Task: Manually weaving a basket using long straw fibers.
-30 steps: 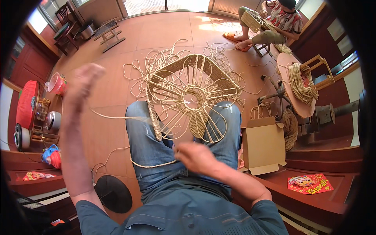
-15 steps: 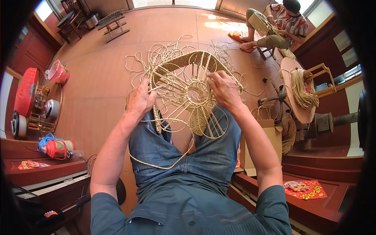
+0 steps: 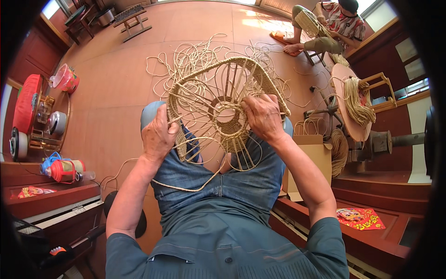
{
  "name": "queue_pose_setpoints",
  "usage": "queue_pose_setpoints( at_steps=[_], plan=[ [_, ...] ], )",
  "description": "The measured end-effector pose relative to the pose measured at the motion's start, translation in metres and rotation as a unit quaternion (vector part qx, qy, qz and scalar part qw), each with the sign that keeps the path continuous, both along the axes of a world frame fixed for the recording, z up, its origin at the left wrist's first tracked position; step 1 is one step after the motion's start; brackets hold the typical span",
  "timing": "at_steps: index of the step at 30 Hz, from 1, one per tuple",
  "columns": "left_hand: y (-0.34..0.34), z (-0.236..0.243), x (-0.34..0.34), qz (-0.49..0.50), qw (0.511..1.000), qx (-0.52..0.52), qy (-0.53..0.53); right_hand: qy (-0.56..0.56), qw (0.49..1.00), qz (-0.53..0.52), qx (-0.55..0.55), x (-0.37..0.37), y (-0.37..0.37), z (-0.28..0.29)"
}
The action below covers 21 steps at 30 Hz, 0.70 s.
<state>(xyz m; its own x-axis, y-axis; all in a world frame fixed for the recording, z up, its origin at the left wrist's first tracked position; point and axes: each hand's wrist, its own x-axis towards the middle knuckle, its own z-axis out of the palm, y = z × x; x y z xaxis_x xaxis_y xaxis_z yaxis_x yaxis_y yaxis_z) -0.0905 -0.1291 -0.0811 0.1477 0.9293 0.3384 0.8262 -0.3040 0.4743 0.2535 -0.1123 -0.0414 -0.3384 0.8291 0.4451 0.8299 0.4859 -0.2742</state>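
A partly woven tan cord basket frame [image 3: 232, 63], with radiating spokes around a central ring, rests tilted over my thighs. My left hand [image 3: 159, 132] is closed on the frame's left rim, beside loose cord loops. My right hand [image 3: 262, 116] grips spokes or cord right of the ring; its fingertips partly hide exactly which. A long cord [image 3: 195, 189] sags across my lap. Behind the frame lies a tangle of loose cord [image 3: 181, 63] on the floor.
Co-worker [image 3: 348, 25] weaves, seated back right. At right: board with cord hanks [image 3: 357, 102] on a wheeled base, cardboard box [image 3: 304, 165], coiled cord [image 3: 339, 153], dark red bench [image 3: 371, 200]. At left: red cushion [image 3: 28, 100], red bucket [image 3: 65, 81], jugs [image 3: 62, 169]. Folded stool [image 3: 132, 21] stands behind.
My left hand came in from the far left onto the frame's rim. My right hand rose from my lap to the spokes, then shifted slightly downward with the frame.
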Motion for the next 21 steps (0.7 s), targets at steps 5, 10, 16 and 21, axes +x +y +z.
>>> queue_pose_setpoints(
  at_steps=[5, 10, 16, 21],
  plan=[
    [-0.006, 0.020, 0.001, -0.001, 0.998, -0.032, -0.057, -0.001, 1.000, -0.013, 0.024, 0.003, 0.005, -0.004],
    [-0.026, 0.057, 0.007, 0.022, 0.989, -0.056, -0.133, 0.014, 0.999, 0.001, 0.038, 0.006, 0.019, -0.004],
    [-0.024, 0.043, 0.024, 0.012, 0.988, -0.042, -0.151, 0.044, 0.999, -0.013, 0.024, 0.004, 0.031, -0.005],
    [-0.012, 0.051, 0.031, 0.029, 0.978, 0.001, -0.205, 0.050, 0.996, -0.047, 0.051, 0.004, 0.041, 0.003]
  ],
)
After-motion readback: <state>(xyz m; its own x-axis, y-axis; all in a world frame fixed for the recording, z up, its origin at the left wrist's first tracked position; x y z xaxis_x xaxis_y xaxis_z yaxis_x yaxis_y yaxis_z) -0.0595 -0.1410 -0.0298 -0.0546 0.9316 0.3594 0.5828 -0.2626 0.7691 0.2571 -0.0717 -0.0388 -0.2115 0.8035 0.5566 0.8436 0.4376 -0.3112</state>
